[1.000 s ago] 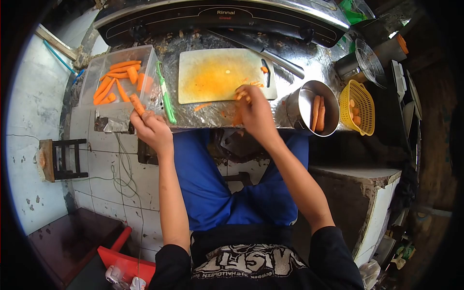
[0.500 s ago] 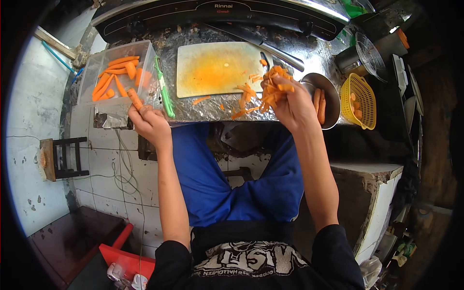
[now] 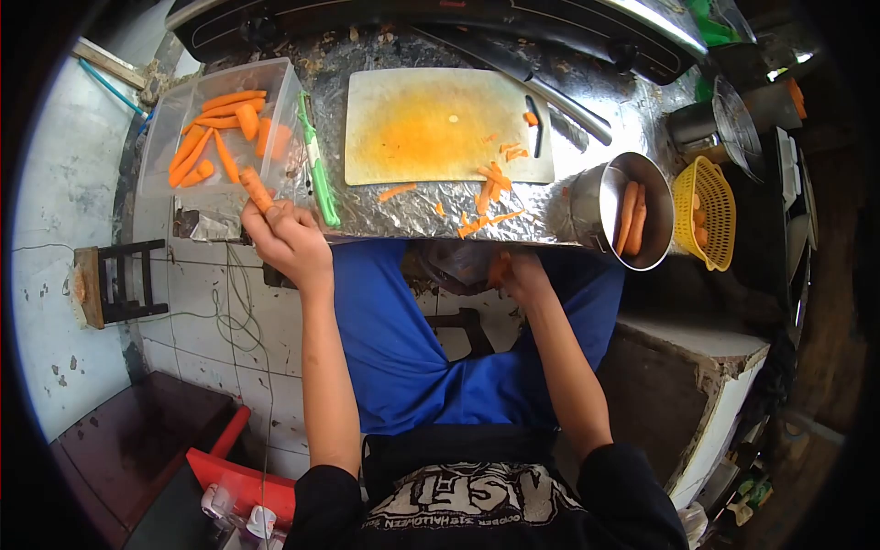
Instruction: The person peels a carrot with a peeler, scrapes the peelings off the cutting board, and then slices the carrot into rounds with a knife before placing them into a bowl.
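My left hand (image 3: 286, 240) is closed around a carrot (image 3: 257, 190), its tip pointing up beside the clear plastic box (image 3: 151, 165). Below the counter's front edge, my right hand (image 3: 521, 278) holds a clump of carrot peelings (image 3: 499, 269) at a plastic bag (image 3: 454, 261) between the knees; its fingertips are partly hidden. Loose peelings (image 3: 495, 181) lie on the cutting board's (image 3: 367, 165) lower right corner and on the foil beside it. A green and white peeler (image 3: 316, 170) rests between the box and the board.
Carrots (image 3: 243, 119) fill part of the box. A metal pot (image 3: 662, 234) with carrots and a yellow basket (image 3: 720, 229) with orange pieces stand at right. A long knife (image 3: 559, 101) lies behind the board, before the stove (image 3: 367, 14). A stool (image 3: 92, 289) stands at left.
My right hand has moved from above the counter by the pot down to the bag below the edge, carrying the peelings. My left hand keeps the carrot in nearly the same place.
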